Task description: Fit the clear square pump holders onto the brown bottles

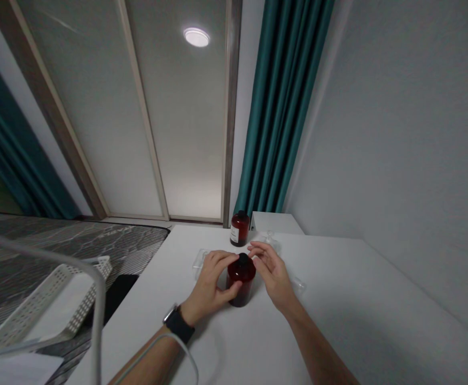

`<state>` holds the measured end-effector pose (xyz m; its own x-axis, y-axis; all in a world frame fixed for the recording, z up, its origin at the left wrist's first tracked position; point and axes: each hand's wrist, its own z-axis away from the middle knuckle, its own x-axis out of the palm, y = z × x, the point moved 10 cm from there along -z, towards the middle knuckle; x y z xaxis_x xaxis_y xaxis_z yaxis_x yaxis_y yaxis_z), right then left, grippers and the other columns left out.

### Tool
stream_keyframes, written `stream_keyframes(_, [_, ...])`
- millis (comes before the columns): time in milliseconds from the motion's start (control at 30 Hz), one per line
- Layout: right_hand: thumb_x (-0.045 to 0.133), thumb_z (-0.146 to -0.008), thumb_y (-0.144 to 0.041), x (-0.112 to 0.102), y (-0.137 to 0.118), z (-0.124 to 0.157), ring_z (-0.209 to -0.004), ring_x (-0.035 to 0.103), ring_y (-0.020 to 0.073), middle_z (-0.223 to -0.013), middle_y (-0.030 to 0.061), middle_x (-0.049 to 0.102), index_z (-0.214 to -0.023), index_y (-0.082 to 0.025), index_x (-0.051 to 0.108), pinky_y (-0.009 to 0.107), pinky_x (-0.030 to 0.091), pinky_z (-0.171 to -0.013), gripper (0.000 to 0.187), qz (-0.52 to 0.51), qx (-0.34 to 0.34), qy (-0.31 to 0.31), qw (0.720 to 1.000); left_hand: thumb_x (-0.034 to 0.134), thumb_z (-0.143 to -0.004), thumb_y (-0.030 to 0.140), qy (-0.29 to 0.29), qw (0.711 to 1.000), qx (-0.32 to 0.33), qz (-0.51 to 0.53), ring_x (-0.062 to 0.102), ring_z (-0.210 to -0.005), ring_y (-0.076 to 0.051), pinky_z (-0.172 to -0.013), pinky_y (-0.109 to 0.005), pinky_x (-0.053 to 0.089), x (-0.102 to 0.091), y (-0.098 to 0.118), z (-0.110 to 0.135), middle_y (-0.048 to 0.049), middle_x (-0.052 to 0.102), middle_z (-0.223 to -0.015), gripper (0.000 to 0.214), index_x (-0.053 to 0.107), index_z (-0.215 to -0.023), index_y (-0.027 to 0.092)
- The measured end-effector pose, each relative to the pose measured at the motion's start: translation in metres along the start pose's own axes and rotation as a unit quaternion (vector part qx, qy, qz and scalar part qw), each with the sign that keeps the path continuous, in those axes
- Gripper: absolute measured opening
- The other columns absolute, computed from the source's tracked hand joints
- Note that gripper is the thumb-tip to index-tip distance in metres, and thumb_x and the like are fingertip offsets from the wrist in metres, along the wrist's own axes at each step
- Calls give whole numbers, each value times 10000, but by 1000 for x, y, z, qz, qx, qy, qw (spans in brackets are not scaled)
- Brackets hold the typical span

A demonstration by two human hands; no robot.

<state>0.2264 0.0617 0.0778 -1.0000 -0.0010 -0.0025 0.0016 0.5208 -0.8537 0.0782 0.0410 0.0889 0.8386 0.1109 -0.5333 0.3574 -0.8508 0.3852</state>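
Tube [99,331], blurred, bending down at near left. Thin cable [169,335] curving just below a dark-strapped watch [180,323]. White tabletop [238,353] beneath.

Left hand [210,286] grasping bottle [242,275], thumb pressed to the near side, forefinger reaching the black cap [243,259]. Right hand [272,274] opposite, fingers loosely bent beside the cap, not clenched; impossible to tell whether touching or just apart. Dark red-brown bottle, upright on the tabletop, between both hands.

Clear plastic pieces [298,285] to the right and left, partly hidden behind the hands. Off the tabletop at left, lower down, white basket [84,310] with perforated sides, over grey patterned floor [146,246].

Farther back, second bottle [241,231], likewise red-brown, black-capped and upright, with white label [234,234]. White box [278,222] by the tabletop's far edge.

Beyond, teal curtain [286,107], then frosted sliding door [189,133] leftward, round light [196,37] showing high up. Pale wall [410,133] along the right.
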Motion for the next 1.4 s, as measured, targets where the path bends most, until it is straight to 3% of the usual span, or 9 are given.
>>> stream_keyframes(133, [568,-940,-344,4,1,1,-1117,654,221,-1141,87,703,-1230,-241,578,408,484,-1026,308,-11,17,-18,1000,641,-848,202,6,1000,0,5,552,-1086,-273,-936,-453,451,-2,1,0,-86,618,-1181,505,490,-1325,265])
stream_keyframes(267, [592,-924,-350,-4,-2,1,-1052,670,216,-1023,67,715,-1190,-236,611,398,508,-995,290,-1,3,15,1000,639,-843,186,7,1000,3,4,559,-1076,-266,-934,-450,456,-3,3,-2,-85,624,-1180,515,489,-1330,261])
stream_keyframes(433, [579,-935,-351,4,5,1,-1133,651,218,-1159,85,706,-1239,-249,589,412,474,-1050,321,-16,20,-16,1000,638,-841,175,0,1000,-3,6,545,-1092,-264,-947,-448,449,-1,1,-2,-83,619,-1186,511,491,-1323,257])
stream_keyframes(567, [615,-908,-359,2,6,1,-1088,655,209,-1065,69,706,-1212,-239,609,388,494,-1022,327,2,8,7,1000,637,-846,186,1,1000,-6,5,547,-1094,-267,-942,-451,451,0,-1,-1,-84,618,-1193,514,485,-1331,261])
stream_keyframes(733, [573,-939,-359,8,5,1,-1164,639,227,-1158,92,710,-1252,-244,567,431,458,-1070,334,-17,18,-16,1000,629,-839,177,-2,1000,-6,3,551,-1091,-273,-944,-460,454,0,-1,-1,-86,618,-1179,510,483,-1320,258])
stream_keyframes(900, [584,-927,-345,0,2,1,-1074,664,210,-1038,59,705,-1208,-246,587,402,482,-1032,298,-4,9,17,1000,635,-835,183,-2,1000,-11,2,547,-1086,-273,-943,-460,447,0,-2,0,-85,622,-1188,521,466,-1322,259])
stream_keyframes(1067, [553,-941,-333,11,6,2,-1204,607,216,-1131,74,699,-1302,-253,525,419,431,-1093,371,-16,17,-21,1000,637,-831,195,1,1000,-16,5,556,-1083,-275,-938,-456,455,0,-3,0,-85,624,-1184,518,476,-1319,261])
stream_keyframes(1233, [610,-896,-315,6,9,3,-1163,616,204,-1054,49,662,-1266,-254,562,381,450,-1075,378,-12,9,13,1000,638,-823,186,9,1000,-11,3,562,-1068,-271,-923,-443,461,-2,-1,-1,-83,625,-1173,512,478,-1305,257])
stream_keyframes(1400, [572,-925,-298,15,10,3,-1202,597,219,-1139,77,686,-1332,-261,510,437,410,-1111,413,-13,17,-21,1000,657,-810,216,12,999,-30,14,573,-1061,-278,-922,-450,463,-2,-4,-1,-89,634,-1154,481,497,-1263,241])
